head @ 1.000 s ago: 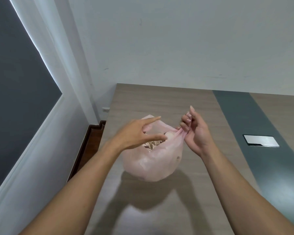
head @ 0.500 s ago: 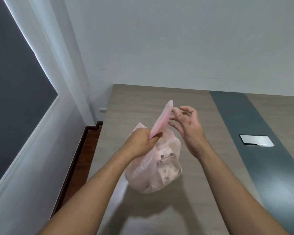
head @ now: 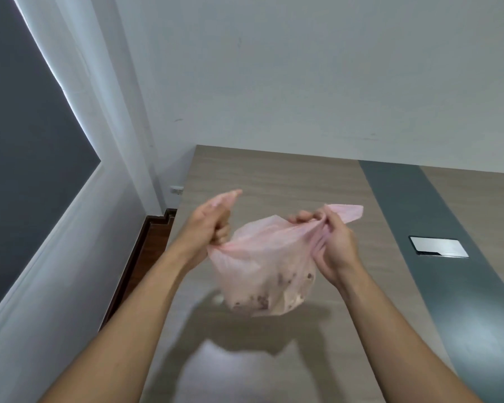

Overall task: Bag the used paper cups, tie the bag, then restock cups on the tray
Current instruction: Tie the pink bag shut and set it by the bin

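The left hand point(head: 213, 225) is clenching one handle of the pink bag point(head: 262, 271), and the right hand point(head: 332, 245) is pinching the other, each curled tight on the plastic. They are pulling the handles apart, probably to draw them taut for a knot. The bag is hanging between the hands, seemingly just clear of the tabletop point(head: 274, 175). The cups point(head: 274, 298) inside are showing only as blurry, brown-stained shapes, and no tray is appearing in view.

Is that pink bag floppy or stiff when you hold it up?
Probably floppy: the pink bag sags and wrinkles between the left hand and right hand gripping its ends. Likely light too: thin see-through film carries it, though that might tear if yanked.
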Available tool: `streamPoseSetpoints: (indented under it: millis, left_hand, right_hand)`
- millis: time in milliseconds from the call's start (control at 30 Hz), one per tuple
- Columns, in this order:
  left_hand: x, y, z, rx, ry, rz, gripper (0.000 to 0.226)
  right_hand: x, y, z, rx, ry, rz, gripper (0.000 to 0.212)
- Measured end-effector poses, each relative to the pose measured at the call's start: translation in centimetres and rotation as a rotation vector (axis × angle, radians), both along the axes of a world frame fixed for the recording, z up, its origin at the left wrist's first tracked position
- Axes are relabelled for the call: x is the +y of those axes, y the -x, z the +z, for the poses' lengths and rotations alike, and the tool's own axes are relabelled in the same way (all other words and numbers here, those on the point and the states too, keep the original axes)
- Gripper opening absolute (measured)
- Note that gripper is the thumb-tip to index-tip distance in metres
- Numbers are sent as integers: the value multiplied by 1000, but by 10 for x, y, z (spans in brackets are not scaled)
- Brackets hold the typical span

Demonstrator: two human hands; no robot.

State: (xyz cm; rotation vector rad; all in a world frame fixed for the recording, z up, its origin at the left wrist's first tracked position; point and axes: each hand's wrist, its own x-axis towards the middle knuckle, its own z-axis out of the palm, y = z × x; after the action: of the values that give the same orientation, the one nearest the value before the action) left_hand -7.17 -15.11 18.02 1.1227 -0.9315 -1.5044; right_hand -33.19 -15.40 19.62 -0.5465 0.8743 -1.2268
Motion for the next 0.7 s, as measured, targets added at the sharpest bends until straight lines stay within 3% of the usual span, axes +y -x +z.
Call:
streamPoseSetpoints:
  millis: [67,133,167,233,333,400,467,600,700]
  left_hand:
    - [-1,-8,1,286,-9,76,47]
    - [-3,-6,3,430,-7,101,46]
    - [-4,-2,6,469,-1,102,45]
    - [-4,10,14,503,7,86,45]
    - [-3,24,24,470,1,104,47]
    - [-3,25,28,424,5,124,50]
    - [-1,17,28,364,36,93,61]
    - [18,-7,13,-59,85,-146,82]
    - [31,1,10,-231,152,-240,55]
  right_hand:
    - [-1,1,3,76,19,3,44]
    - [3,-1,5,475,168,144,44]
    - [8,-6,9,692,271,218,40]
    - [14,-17,12,909,423,393,23]
    - [18,-37,10,1114,469,542,45]
    - [19,-43,7,1122,396,494,75]
    - [20,-45,6,1008,346,461,82]
    - [23,-44,19,878,287,440,70]
    - [20,-49,18,910,350,484,45]
